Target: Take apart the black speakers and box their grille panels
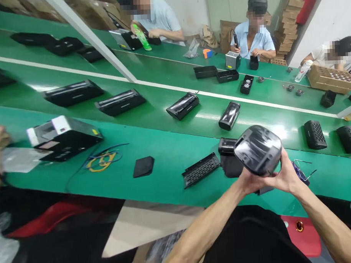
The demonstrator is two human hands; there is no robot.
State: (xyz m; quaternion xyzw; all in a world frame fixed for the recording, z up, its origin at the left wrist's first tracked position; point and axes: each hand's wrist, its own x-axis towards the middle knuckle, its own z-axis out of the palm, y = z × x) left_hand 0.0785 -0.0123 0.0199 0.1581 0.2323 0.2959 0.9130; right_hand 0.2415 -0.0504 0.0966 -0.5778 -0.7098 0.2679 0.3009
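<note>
Left forearm [208, 237] and right forearm [319, 222] rise from the bottom of the view and meet at the bare left hand [250, 182] and right hand [283, 177]. Their fingers curl closely together, clamped around the underside of a glossy black speaker housing [258, 149], which is held up over a green conveyor belt [163, 189]. Just left of the hands, a black perforated speaker grille [200, 169] lies on the belt, near a dark speaker body [228, 145]. Farther left sit a black pad [143, 166] and tangled blue and yellow wires [103, 161]. Beside them is a boxy black-and-white unit [63, 137]. At the left edge, another person's hand [0, 138] is next to that unit, above a clear plastic sheet [19, 160]. Film-wrapped speaker bodies [182, 106] lie spaced along the next belt.
</note>
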